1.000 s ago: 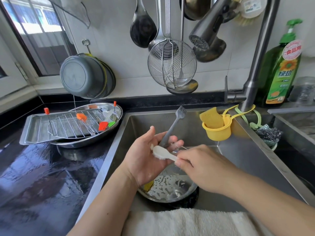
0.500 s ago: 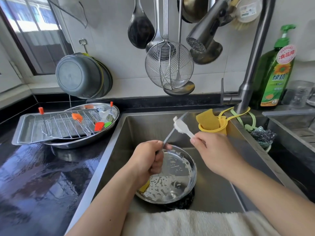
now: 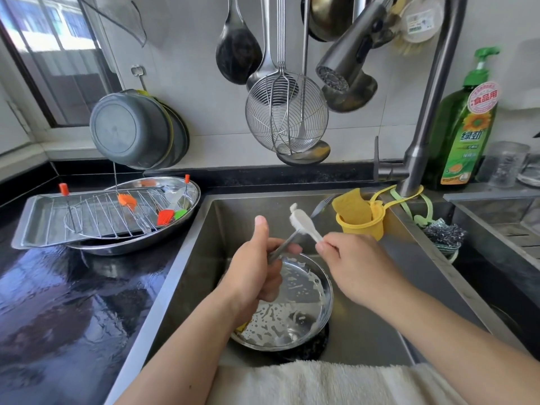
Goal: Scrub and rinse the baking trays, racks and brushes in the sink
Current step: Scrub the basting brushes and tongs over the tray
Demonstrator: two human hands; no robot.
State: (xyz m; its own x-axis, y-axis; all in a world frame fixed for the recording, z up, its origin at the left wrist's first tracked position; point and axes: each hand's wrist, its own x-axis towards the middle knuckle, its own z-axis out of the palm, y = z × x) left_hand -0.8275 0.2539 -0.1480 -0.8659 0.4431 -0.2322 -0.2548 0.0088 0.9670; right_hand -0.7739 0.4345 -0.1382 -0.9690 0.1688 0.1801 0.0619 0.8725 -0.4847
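Over the steel sink [image 3: 204, 273], my left hand [image 3: 254, 276] grips the handle of a grey silicone brush [image 3: 320, 209], thumb raised, its head pointing up and right. My right hand [image 3: 350, 264] pinches a small white scrubbing brush [image 3: 301, 222] and holds its head against the grey brush's shaft. Below both hands a round steel dish [image 3: 306, 311] with soapy residue lies in the sink. On the left counter a baking tray [image 3: 35, 220] carries a round wire rack [image 3: 96, 211] and orange and green brushes [image 3: 166, 216] over an oval steel dish [image 3: 187, 194].
The faucet [image 3: 420, 127] stands at back right with its spray head [image 3: 347, 59] over the sink. A yellow holder [image 3: 362, 220] hangs on the sink's right rim beside steel wool [image 3: 444, 235]. A green soap bottle [image 3: 464, 127] stands behind. Ladles and a wire skimmer [image 3: 286, 115] hang above. A towel [image 3: 321, 384] covers the front edge.
My left hand closed round the grey brush's handle and raised it. My right hand carried the white brush up from my left palm to the grey brush's shaft.
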